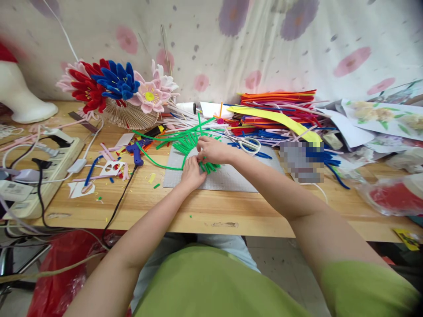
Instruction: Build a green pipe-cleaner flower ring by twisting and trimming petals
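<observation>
A leafy bundle of bright green pipe cleaners (187, 143) lies on a grey mat (231, 182), its short loops fanned out and several long strands trailing to the left. My left hand (193, 173) rests at the near side of the bundle, with its fingers closed on the green strands. Over the bundle from the right comes my right hand (214, 149), fingers bent and pinching among the green pieces. The fingertips of both hands are partly hidden, so the exact strand in each cannot be made out.
A blue glue gun (135, 153) lies left of the mat, its black cord running over the table edge. White-handled scissors (249, 146) lie behind the mat. Fuzzy flowers (120, 83) stand at the back left, near a power strip (61, 171). Coloured pipe cleaners (277, 97) are piled behind.
</observation>
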The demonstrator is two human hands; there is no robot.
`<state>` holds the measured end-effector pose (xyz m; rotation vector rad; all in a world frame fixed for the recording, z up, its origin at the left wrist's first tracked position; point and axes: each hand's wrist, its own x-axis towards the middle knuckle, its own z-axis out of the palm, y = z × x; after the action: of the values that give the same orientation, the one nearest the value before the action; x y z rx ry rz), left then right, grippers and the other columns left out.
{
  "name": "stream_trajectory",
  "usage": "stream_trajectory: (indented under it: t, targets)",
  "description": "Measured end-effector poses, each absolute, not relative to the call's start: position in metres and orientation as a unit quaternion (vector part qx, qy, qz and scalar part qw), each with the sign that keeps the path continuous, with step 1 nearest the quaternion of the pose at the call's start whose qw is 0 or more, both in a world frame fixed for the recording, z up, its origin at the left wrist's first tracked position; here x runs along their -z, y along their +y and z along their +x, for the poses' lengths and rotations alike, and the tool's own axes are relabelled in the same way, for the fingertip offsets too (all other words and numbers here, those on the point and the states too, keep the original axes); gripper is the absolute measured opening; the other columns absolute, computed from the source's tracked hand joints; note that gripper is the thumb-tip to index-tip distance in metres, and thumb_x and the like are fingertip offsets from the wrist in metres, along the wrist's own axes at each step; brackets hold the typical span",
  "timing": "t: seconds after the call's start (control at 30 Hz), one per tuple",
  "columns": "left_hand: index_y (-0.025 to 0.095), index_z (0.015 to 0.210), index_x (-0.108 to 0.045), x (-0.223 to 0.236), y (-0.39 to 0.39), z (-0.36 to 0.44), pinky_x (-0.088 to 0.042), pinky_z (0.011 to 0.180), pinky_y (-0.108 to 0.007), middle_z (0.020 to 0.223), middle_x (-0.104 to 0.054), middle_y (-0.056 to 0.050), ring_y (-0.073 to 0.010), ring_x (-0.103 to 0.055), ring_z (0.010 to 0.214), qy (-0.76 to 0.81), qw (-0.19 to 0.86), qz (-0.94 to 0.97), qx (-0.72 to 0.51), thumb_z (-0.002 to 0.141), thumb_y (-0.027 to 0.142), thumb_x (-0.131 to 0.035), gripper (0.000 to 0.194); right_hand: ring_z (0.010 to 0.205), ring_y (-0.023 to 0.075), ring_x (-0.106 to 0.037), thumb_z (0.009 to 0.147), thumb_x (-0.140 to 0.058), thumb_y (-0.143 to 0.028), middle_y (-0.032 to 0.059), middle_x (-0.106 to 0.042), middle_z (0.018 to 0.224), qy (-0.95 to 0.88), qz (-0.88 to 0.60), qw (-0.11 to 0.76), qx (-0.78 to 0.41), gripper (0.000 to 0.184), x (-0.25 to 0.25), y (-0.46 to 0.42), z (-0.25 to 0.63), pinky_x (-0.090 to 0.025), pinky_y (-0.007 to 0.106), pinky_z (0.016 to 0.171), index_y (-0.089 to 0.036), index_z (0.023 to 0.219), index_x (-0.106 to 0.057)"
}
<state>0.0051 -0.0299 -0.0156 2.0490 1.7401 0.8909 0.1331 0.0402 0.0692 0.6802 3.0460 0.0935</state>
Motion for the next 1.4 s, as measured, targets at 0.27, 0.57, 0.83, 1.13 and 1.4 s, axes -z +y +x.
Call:
stream_trajectory:
  t: [0.27,0.57,0.83,1.13,1.4]
  targets:
    - [0.015,0.124,-0.032,0.025,-0.027,0.004,-0.036,0.101,-0.050,0.128,-0.043,-0.018,-0.0339,-0.040,0.125,0.590,0.189,0.686,-0.381,0.052,0.012,-0.072,0.082,0.110,0.0282,-0.040,0.071,-0.068,-0.025,0.0073,-0.056,0.104,0.978,0.202,-0.023,-0.040,0.006,-0.055,0.050,0.119,-0.034,0.044,0.094,-0.022,0.074,-0.072]
    - [0.013,0.122,-0.038,0.001,-0.018,-0.020,-0.051,0.078,-0.034,0.116,-0.049,-0.014,-0.0167,-0.060,0.086,0.572,0.286,0.654,-0.405,0.067,0.005,-0.049,0.057,0.122,0.0274,-0.034,0.076,-0.063,-0.024,0.0097,-0.051,0.117,0.946,0.261,-0.192,-0.001,0.015,-0.022,0.034,0.136,-0.033,0.047,0.101,-0.021,0.090,-0.067]
    - [0.019,0.088,-0.062,-0.016,0.005,-0.047,-0.041,0.094,-0.037,0.100,-0.061,-0.006,-0.0217,-0.051,0.105,0.431,0.109,0.875,-0.191,0.074,0.015,-0.054,0.016,0.104,0.0235,-0.044,0.078,-0.062,-0.037,0.0077,-0.055,0.103,0.873,0.386,-0.293,0.065,0.016,-0.002,-0.001,0.152,-0.037,0.043,0.094,-0.021,0.081,-0.064]
    - [0.019,0.081,-0.060,-0.011,0.002,-0.047,-0.042,0.082,-0.036,0.088,-0.062,-0.007,-0.0224,-0.054,0.093,0.504,0.065,0.838,-0.199,0.075,0.015,-0.053,0.010,0.106,0.0232,-0.043,0.075,-0.058,-0.019,0.0073,-0.058,0.098,0.874,0.385,-0.295,0.034,0.005,0.007,-0.017,0.158,-0.036,0.042,0.093,-0.020,0.076,-0.064]
    - [0.019,0.091,-0.061,-0.015,0.011,-0.047,-0.041,0.083,-0.034,0.095,-0.061,-0.007,-0.0215,-0.053,0.093,0.454,0.134,0.864,-0.173,0.076,0.031,-0.060,0.019,0.107,0.0227,-0.041,0.084,-0.047,-0.015,0.0078,-0.061,0.102,0.920,0.325,-0.214,-0.036,0.018,0.005,-0.015,0.167,-0.031,0.041,0.095,-0.021,0.085,-0.064]
